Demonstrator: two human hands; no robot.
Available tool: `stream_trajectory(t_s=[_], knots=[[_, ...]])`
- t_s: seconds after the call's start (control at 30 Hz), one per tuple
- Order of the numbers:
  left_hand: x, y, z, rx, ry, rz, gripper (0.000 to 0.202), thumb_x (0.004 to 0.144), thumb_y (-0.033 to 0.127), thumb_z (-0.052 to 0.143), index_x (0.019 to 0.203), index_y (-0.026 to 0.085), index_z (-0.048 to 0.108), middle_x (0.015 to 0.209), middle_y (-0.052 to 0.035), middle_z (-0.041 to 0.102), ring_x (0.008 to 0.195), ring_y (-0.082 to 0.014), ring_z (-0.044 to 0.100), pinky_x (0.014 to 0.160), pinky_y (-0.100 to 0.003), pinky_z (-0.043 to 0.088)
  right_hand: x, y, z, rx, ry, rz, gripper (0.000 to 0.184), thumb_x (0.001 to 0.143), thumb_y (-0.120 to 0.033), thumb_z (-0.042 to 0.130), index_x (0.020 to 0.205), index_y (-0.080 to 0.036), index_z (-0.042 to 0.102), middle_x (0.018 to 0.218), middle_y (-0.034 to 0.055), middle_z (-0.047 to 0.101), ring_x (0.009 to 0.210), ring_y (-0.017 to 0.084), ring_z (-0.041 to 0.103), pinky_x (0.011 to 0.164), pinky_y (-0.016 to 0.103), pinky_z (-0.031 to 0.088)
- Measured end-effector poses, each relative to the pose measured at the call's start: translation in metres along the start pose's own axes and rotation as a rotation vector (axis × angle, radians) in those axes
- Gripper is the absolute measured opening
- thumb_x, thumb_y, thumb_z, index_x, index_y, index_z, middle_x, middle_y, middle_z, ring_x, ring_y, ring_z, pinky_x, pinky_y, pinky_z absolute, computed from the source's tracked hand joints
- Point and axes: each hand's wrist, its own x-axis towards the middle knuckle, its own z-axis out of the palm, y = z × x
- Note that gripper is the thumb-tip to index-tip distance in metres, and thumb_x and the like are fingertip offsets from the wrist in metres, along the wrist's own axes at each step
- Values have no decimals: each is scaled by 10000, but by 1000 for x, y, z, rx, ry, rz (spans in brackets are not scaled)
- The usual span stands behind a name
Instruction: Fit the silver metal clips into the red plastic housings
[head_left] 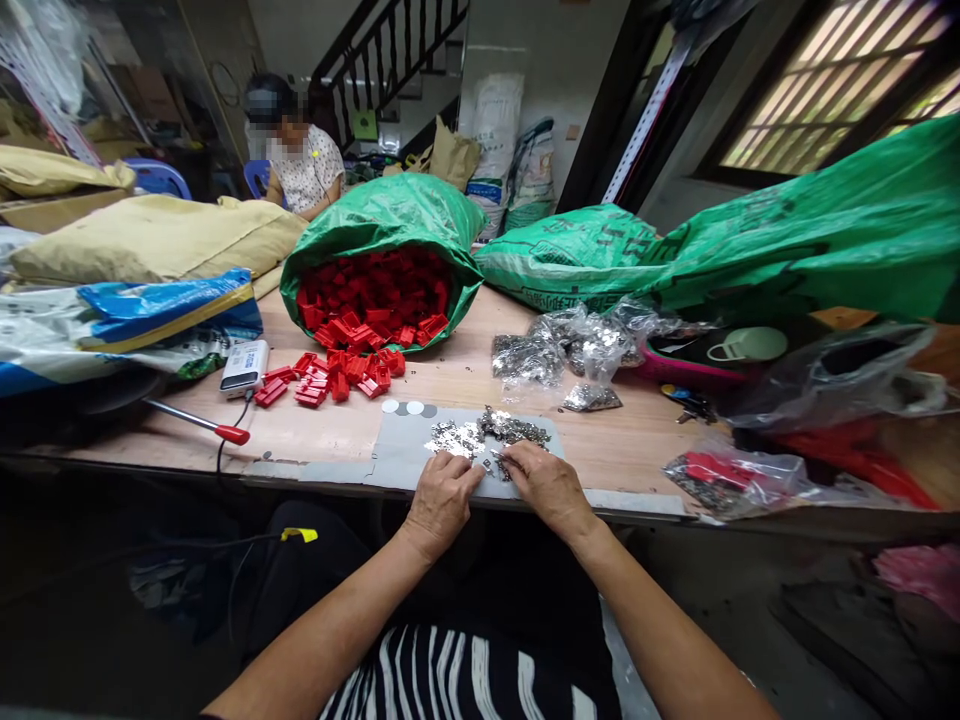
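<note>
My left hand (442,492) rests on the grey mat (397,450) at the table's near edge, fingers curled down onto small shiny metal pieces (487,432). My right hand (546,478) lies beside it, fingertips pinched on the same scatter of metal pieces; what they hold is too small to name. Behind the mat, red plastic parts (330,375) spill from an open green sack (382,215) lying on its side.
Clear bags of metal pieces (577,350) sit right of centre. More green sacks (750,240) fill the right side. A white device with a cable (244,368) and a red-tipped tool (217,428) lie at left. Another person (300,165) sits beyond the table.
</note>
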Motion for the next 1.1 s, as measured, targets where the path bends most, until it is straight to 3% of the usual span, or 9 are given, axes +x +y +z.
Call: stream_trajectory(t_s=[0.2, 0.43, 0.67, 0.8, 0.9, 1.1], knots=[[-5, -2, 5, -14, 43, -16, 374, 836, 23, 464, 1119, 210, 620, 964, -73, 650, 883, -229, 515, 781, -371, 466, 6, 7, -8, -11, 42, 74, 215, 906, -216, 493, 1032, -236, 666, 1040, 46, 694, 934, 198, 646, 813, 306, 484], [-5, -5, 3, -107, 139, -57, 291, 869, 57, 480, 1081, 190, 628, 945, -61, 673, 869, -216, 540, 788, -373, 493, 30, -9, 0, -131, 25, 119, 296, 866, -170, 548, 1154, -220, 595, 1100, 61, 666, 957, 195, 624, 783, 267, 455], [-16, -11, -7, -176, 285, -66, 278, 863, 45, 507, 1057, 203, 629, 935, -57, 675, 888, -205, 563, 800, -372, 499, 32, -1, -8, -93, -87, 95, 113, 885, -212, 534, 898, -208, 647, 927, 35, 654, 850, 166, 612, 750, 247, 420], [-20, -7, -10, -225, 332, -69, 245, 874, 61, 512, 1040, 196, 631, 905, -58, 673, 862, -193, 568, 777, -355, 503, 31, 8, -11, -90, -24, 151, 163, 872, -188, 546, 1012, -209, 626, 1010, 45, 651, 912, 177, 607, 786, 256, 419], [-20, -3, -11, -244, 336, -55, 233, 879, 75, 517, 1038, 199, 633, 898, -57, 674, 856, -190, 572, 770, -352, 503, 33, 8, -8, -115, -50, 159, 252, 863, -171, 556, 1106, -211, 607, 1082, 61, 638, 965, 193, 600, 815, 271, 422], [-28, -6, -18, -276, 356, -75, 228, 877, 77, 520, 1027, 199, 641, 889, -55, 671, 849, -183, 576, 767, -342, 506, 32, 4, -8, -79, -101, 125, 174, 865, -161, 547, 1010, -210, 631, 1019, 48, 648, 934, 180, 611, 815, 267, 430]])
